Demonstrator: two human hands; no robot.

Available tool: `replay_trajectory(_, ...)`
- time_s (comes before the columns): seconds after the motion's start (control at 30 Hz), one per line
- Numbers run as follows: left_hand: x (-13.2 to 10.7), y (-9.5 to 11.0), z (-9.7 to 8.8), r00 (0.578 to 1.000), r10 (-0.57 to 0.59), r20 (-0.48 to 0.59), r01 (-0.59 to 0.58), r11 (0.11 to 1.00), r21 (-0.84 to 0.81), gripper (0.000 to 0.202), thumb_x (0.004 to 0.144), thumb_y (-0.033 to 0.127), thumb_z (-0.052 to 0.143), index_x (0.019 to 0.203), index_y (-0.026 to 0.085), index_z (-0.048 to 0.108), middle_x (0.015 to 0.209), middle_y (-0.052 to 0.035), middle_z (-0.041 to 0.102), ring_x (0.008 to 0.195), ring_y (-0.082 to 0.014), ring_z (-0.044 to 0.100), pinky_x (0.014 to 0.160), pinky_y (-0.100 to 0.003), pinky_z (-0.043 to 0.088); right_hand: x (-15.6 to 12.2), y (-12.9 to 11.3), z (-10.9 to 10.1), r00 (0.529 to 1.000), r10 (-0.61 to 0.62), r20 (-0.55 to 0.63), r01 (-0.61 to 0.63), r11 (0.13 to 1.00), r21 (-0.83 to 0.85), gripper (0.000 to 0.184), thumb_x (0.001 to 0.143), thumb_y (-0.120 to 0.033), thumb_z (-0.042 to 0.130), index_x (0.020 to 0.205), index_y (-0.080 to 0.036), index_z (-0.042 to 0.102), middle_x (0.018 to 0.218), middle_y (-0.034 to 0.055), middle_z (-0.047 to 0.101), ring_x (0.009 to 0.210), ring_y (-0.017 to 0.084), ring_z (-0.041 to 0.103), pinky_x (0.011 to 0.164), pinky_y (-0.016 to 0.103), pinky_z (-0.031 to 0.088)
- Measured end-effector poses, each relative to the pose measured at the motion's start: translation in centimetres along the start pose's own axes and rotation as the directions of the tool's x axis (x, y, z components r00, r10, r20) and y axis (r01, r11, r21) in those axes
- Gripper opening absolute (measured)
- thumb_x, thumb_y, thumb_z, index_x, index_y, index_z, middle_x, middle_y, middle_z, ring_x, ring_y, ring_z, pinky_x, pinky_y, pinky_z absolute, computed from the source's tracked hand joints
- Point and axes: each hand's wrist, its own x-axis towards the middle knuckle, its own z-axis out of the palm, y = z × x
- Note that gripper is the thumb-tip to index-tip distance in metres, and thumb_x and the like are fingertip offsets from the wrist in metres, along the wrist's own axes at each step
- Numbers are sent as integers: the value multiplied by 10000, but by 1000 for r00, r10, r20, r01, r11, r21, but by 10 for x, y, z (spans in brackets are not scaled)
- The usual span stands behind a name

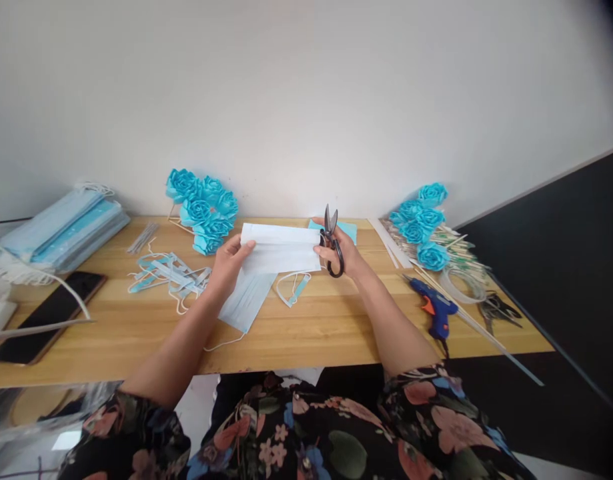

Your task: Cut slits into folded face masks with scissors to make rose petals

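Note:
Between my hands a white pleated face mask (pixel 281 247) is stretched level above the table. My left hand (pixel 229 263) pinches its left end, thumb on the front. At the right end, my right hand (pixel 343 248) grips the mask edge and also carries black-handled scissors (pixel 335 250), their blades pointing up. Another pale blue face mask (pixel 249 300) lies on the table just below, one ear loop trailing toward the front edge. A cut strip with an ear loop (pixel 299 290) rests to its right. A piece of bright blue material (pixel 349 231) lies behind my right hand.
Cut mask strips (pixel 171 273) heap at the left, near a phone (pixel 51 317) and a mask stack (pixel 71 227). Blue paper-like flowers (pixel 203 210) stand at the back left, more flowers (pixel 421 220) at the right. A blue glue gun (pixel 436 307) and sticks (pixel 466 257) lie right.

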Motion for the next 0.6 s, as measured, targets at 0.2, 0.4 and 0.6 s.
replay_trajectory(0.2,1,-3,2,998,-33,-61,33,999,-1,488,646,592,897,874,172,795,861,-41,766,789,-205,652,764,-314,513,1,-2,4,1000,4,17,-4,1000,9,764,760,-390,821,1464,-249,561,828,-35,506,699,126,438,653,263,390)
replay_trajectory(0.4,-4,-2,10,996,-14,-87,15,1000,10,511,616,617,900,850,174,802,847,-35,766,767,-190,636,776,-318,515,4,-3,12,994,8,-109,-4,999,43,642,745,-374,811,1352,-256,642,841,-31,511,705,117,457,686,270,425)
replay_trajectory(0.6,-7,0,12,998,-49,-41,49,999,-11,556,672,688,842,836,164,757,744,-20,709,724,-191,618,732,-307,503,5,-1,14,981,-1,-193,16,997,75,576,750,-325,779,1313,-258,675,827,-32,509,679,102,447,666,260,424)
